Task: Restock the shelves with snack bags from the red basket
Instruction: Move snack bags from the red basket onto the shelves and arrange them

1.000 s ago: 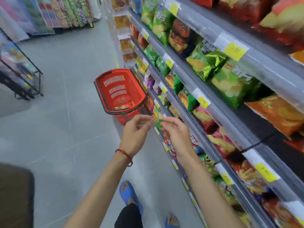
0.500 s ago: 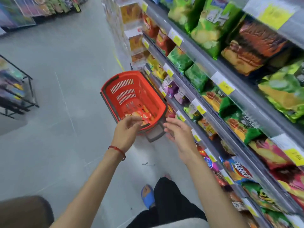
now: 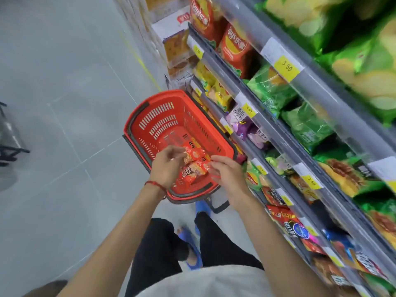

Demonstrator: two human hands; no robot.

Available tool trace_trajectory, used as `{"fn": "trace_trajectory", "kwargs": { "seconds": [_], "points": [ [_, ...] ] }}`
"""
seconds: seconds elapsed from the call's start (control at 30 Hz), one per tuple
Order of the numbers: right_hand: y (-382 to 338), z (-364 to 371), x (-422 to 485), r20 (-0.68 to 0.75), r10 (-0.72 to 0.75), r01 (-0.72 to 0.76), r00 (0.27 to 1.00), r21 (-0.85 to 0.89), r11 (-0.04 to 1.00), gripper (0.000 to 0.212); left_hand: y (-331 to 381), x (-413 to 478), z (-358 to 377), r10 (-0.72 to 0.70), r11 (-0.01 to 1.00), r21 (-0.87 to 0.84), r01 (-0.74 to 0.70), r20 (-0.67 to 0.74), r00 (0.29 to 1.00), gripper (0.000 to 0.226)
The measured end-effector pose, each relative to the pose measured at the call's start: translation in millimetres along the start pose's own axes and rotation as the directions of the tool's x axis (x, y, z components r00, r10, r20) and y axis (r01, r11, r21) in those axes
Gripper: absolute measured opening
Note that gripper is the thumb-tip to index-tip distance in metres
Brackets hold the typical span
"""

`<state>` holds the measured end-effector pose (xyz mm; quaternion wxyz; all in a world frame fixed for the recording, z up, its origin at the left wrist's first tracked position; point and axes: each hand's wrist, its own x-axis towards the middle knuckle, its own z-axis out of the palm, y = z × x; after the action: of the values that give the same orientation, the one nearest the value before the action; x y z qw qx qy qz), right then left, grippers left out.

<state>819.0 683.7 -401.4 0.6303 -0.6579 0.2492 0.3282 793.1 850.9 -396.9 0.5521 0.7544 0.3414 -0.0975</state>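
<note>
We hold both hands over the near end of the red basket, which stands on the floor at 9 o'clock from the shelves. Our left hand pinches the left corner of the upper bag. Our right hand is loosely open, its fingertips touching the right end of the lower bag and gripping nothing. That bag's long axis runs from 8 to 2 o'clock between our hands. We judge the right hand better placed to carry it to the shelves at 3 o'clock.
</note>
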Motion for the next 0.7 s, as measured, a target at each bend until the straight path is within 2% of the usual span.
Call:
{"fn": "trace_trajectory", "kwargs": {
  "seconds": [0.13,0.3,0.4,0.57,0.63,0.7],
  "points": [
    [4,31,52,-0.043,0.088,-0.089,0.995,-0.028,0.996,0.012,-19,63,-11,-0.096,0.995,0.023,0.095,0.048,0.994,0.01],
    [35,76,123,-0.13,0.198,-0.206,0.972,-0.05,0.977,0.018,-71,146,-20,-0.237,0.969,0.112,0.221,0.162,0.958,0.007],
    [65,98,168,-0.209,0.261,-0.264,0.942,0.014,0.964,0.018,-106,195,-19,-0.293,0.947,0.198,0.252,0.222,0.93,0.007],
    [123,119,241,-0.306,0.357,-0.334,0.883,0.125,0.934,0.016,-172,273,-4,-0.322,0.896,0.4,0.193,0.287,0.902,0.01],
    [152,123,272,-0.338,0.381,-0.354,0.861,0.14,0.925,0.022,-199,302,4,-0.325,0.848,0.512,0.136,0.301,0.896,0.015],
    [183,128,303,-0.386,0.397,-0.372,0.833,0.142,0.917,0.018,-225,331,17,-0.344,0.792,0.603,0.091,0.318,0.884,0.021]
  ]
}}
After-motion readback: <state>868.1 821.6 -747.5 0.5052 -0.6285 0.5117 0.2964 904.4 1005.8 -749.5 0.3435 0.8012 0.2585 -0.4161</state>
